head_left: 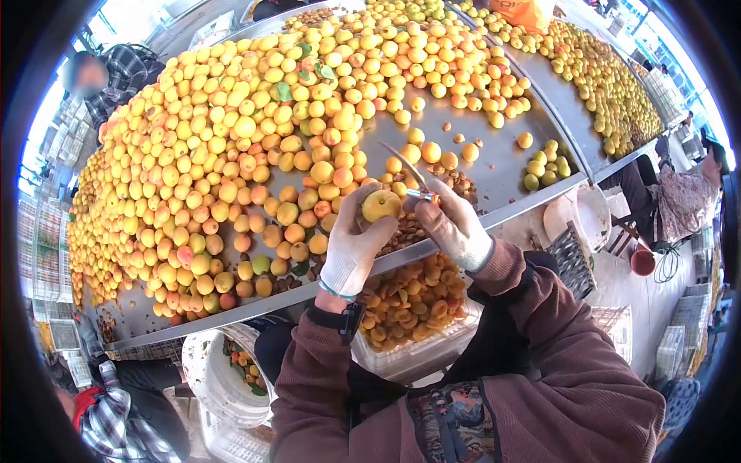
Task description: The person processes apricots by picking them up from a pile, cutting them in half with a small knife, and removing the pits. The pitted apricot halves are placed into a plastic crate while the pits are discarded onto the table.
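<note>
My left hand (pixel 353 241), in a white glove, holds a yellow apricot (pixel 381 205) between thumb and fingers above the table's near edge. My right hand (pixel 455 225), also gloved, grips a small knife (pixel 407 174) whose blade rises up and to the left, just beside the apricot. A big heap of yellow and orange apricots (pixel 231 154) covers the metal table (pixel 494 166). Below my hands a white crate (pixel 421 351) holds cut apricot halves (pixel 409 301).
A pile of brown pits (pixel 463 184) lies by my hands on the table. A white bucket (pixel 220 378) with scraps stands lower left. Another person (pixel 116 73) sits at the far left, one more (pixel 679 197) at the right. A second table of apricots (pixel 610 85) runs behind.
</note>
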{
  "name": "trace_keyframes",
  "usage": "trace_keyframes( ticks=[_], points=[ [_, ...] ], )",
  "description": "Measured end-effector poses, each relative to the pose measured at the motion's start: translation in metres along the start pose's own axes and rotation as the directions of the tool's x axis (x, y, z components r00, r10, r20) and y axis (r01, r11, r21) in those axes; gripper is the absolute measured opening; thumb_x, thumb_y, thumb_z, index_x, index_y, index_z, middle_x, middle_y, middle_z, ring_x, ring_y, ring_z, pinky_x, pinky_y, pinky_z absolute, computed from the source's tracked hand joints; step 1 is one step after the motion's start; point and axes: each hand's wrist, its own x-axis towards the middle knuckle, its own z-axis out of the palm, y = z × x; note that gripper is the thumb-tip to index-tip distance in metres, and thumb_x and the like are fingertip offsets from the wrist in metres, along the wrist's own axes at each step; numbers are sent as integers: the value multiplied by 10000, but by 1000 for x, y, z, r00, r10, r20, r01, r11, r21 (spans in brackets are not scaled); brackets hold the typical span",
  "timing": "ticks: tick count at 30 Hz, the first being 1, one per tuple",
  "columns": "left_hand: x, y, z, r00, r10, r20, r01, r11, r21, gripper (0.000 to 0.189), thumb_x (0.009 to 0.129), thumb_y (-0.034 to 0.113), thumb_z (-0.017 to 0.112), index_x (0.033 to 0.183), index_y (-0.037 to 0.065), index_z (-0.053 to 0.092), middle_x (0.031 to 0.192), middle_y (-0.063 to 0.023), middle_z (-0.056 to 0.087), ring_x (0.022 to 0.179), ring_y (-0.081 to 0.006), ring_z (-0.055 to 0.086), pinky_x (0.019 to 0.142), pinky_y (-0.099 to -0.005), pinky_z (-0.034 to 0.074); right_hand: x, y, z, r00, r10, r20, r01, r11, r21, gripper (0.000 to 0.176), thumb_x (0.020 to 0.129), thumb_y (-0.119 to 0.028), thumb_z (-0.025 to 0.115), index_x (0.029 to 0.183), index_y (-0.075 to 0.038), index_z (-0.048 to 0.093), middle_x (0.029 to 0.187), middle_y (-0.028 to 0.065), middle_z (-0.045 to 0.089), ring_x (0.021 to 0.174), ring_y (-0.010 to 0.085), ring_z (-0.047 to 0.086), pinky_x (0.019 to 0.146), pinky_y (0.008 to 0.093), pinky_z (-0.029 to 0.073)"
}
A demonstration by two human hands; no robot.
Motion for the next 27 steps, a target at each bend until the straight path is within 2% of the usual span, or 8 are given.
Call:
trace_keyframes(
  ticks=[2, 3, 5, 13, 17, 23, 25, 27],
  points=[
    [-1, 2, 2, 1000, -17, 4, 17, 1000, -25, 512, 824, -23, 657, 1306, 1, 487, 1163, -64, 576, 1042, -133, 581, 891, -264, 500, 1, -2, -2, 997, 37, 64, -32, 996, -78, 335, 1019, -364, 499, 1072, -34, 523, 910, 7, 543, 838, 90, 493, 759, 257, 446],
    [-1, 3, 1, 1000, -4, 22, 2, 999, 54, 498, 828, -24, 646, 1301, 3, 494, 1154, -64, 577, 1033, -131, 581, 886, -261, 499, 1, -2, -3, 989, 75, 125, -55, 986, -155, 344, 1019, -370, 496, 1071, -30, 523, 900, 10, 552, 832, 98, 501, 759, 264, 452],
    [-2, 7, 1, 999, 3, 40, -8, 991, 133, 485, 832, -24, 636, 1297, 4, 501, 1144, -64, 578, 1025, -128, 581, 881, -258, 499, 2, 1, -3, 982, 121, 145, -102, 986, -131, 358, 1020, -370, 496, 1086, -19, 531, 900, 11, 569, 848, 97, 517, 768, 261, 458],
    [-3, 5, -8, 991, -109, 75, 108, 994, 24, 410, 845, -12, 615, 1247, 18, 537, 1078, -19, 579, 928, -85, 566, 834, -230, 490, 3, 9, 3, 974, 184, 130, -198, 974, 107, 322, 1023, -306, 512, 1150, -12, 555, 999, -13, 568, 937, 66, 515, 830, 226, 459],
    [-6, -3, -8, 997, -47, 62, 47, 999, -2, 349, 862, 12, 600, 1207, 24, 548, 1043, -8, 574, 894, -79, 555, 797, -221, 484, -4, 17, 14, 979, 177, 103, -199, 937, 286, 292, 1022, -276, 520, 1168, -24, 543, 998, -27, 556, 943, 55, 515, 828, 218, 465],
    [-7, -8, -19, 994, -21, 110, 19, 1000, 18, 308, 889, 91, 596, 1183, 27, 532, 1005, -1, 562, 884, -70, 525, 768, -217, 462, -12, 22, 22, 946, 286, 151, -322, 880, 348, 305, 1022, -320, 511, 1153, -46, 540, 947, -54, 522, 845, 33, 501, 699, 204, 446],
    [-4, -7, -22, 992, -24, 121, 6, 989, 148, 312, 888, 101, 604, 1180, 23, 528, 1001, -4, 558, 884, -68, 517, 766, -222, 457, -11, 20, 26, 957, 214, 194, -276, 872, 403, 351, 1016, -399, 496, 1104, -62, 543, 892, -66, 494, 770, 35, 462, 634, 200, 395],
    [-5, -3, -20, 993, -42, 109, 23, 985, 170, 299, 883, 100, 611, 1162, 23, 536, 993, -4, 563, 873, -70, 524, 760, -225, 461, -10, 15, 26, 937, 293, 188, -343, 866, 363, 397, 1007, -462, 478, 1062, -74, 535, 841, -69, 468, 741, 39, 430, 611, 209, 367]
  ],
)
